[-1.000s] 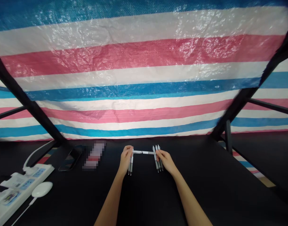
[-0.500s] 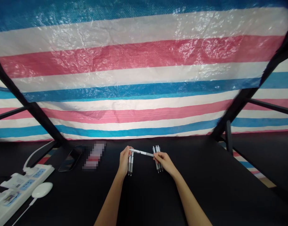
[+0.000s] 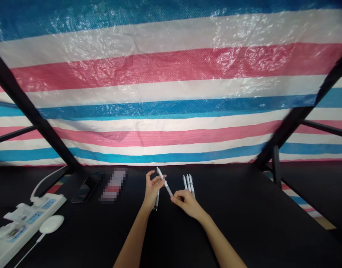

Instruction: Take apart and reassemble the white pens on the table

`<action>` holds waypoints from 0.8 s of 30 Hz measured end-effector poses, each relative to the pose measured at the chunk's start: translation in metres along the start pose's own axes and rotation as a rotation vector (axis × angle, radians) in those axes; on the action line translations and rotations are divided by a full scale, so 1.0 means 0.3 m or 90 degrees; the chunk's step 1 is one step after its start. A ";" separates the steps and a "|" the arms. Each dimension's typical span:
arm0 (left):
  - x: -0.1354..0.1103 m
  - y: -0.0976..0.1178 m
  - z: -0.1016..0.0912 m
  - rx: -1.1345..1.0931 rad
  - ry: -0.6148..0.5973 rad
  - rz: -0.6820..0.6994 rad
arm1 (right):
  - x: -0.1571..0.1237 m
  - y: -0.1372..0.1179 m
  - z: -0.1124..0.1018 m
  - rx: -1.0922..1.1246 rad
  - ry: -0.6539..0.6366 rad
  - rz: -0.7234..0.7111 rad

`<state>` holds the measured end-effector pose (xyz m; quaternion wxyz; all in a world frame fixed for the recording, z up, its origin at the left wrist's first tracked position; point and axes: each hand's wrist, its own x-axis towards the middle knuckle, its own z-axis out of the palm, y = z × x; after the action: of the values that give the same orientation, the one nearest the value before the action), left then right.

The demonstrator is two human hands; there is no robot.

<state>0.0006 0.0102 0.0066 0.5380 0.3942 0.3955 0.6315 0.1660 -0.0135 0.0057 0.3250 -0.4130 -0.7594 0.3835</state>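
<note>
Both hands meet over a black table (image 3: 243, 230) near its far edge. A white pen (image 3: 164, 182) slants up and left between them. My right hand (image 3: 184, 202) is closed and pinches its lower end. My left hand (image 3: 152, 186) has its palm turned up with fingers spread loosely, and the pen's upper part rests across those fingers. Under the left hand lies another white pen (image 3: 157, 201) on the table. Three white pens (image 3: 188, 183) lie side by side just beyond my right hand.
A white power strip (image 3: 22, 219) with a white plug and a round white device (image 3: 51, 224) sits at the left. A dark phone (image 3: 84, 190) and a blurred small item (image 3: 113, 184) lie left of the hands. Black frame bars and a striped tarp stand behind.
The pen was held level between both hands; now it is tilted, its right end pulled toward me by my right hand. My left hand's fingers have spread apart.
</note>
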 end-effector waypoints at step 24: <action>-0.012 0.023 0.002 0.057 -0.087 -0.074 | 0.001 0.081 -0.149 0.232 0.453 0.086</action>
<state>-0.0010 0.0060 0.0131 0.5813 0.4364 0.4076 0.5527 0.2113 0.0095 0.0072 0.6095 -0.5045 -0.4902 0.3657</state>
